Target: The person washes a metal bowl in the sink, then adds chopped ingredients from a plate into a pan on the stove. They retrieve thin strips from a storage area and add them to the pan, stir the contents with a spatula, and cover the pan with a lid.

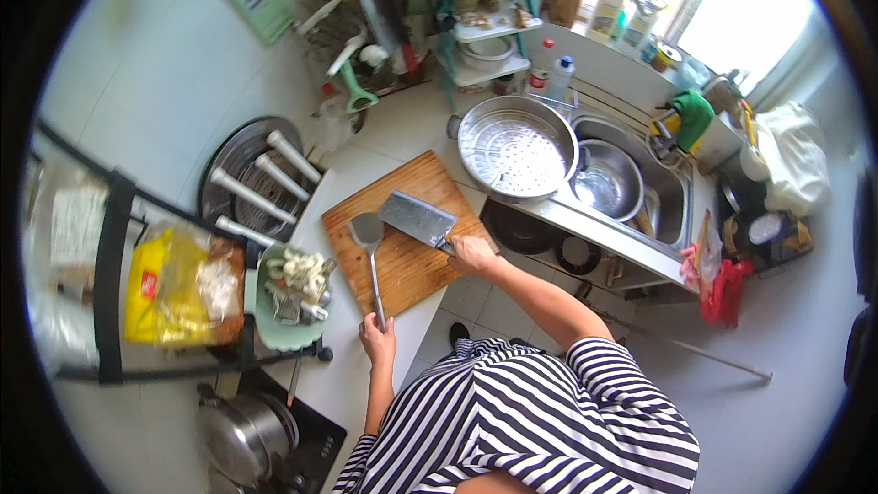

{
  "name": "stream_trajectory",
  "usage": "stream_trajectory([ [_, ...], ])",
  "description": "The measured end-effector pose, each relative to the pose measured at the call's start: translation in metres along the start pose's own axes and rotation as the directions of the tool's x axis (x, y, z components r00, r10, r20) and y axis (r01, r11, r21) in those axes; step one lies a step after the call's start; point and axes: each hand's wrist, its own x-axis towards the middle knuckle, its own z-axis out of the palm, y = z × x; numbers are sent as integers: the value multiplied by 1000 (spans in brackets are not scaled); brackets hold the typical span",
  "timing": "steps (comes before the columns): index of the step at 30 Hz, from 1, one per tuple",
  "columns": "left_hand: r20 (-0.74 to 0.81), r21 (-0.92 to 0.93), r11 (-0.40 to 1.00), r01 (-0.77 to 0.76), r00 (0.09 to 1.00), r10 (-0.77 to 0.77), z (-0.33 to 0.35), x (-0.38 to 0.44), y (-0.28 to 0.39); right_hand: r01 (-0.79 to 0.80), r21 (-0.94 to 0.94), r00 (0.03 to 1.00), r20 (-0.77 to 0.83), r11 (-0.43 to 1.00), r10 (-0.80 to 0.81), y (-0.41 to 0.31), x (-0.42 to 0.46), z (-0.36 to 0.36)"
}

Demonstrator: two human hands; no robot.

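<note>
My right hand (473, 256) grips the handle of a metal cleaver (417, 218), whose broad blade is over a wooden cutting board (411, 274). In my left hand (378, 337) is the lower handle of a metal spatula (369, 230), its flat head over the board's left part, beside the tip of the cleaver blade. Whether blade and spatula head touch I cannot tell. The board lies on the white countertop corner.
A large steel steamer tray (518, 147) stands beside the sink (669, 219), which holds a steel bowl (607, 182). Left are a green basket (291, 336) with mushroom-like pieces and utensils, and a steel pot (240, 439) on a black cooktop (322, 436). A tiered rack (494, 34) stands behind.
</note>
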Motion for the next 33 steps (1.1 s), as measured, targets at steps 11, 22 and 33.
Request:
stream_trajectory([
  [11,-95,219,974,51,995,-31,30,12,2,-485,267,704,-445,833,553,118,-205,-156],
  [22,-274,46,993,110,957,-93,38,-21,121,-710,-39,699,-155,703,698,396,-203,-213],
  [33,306,-438,898,-29,935,179,125,-50,461,-474,-204,881,-108,857,461,527,-189,-202],
])
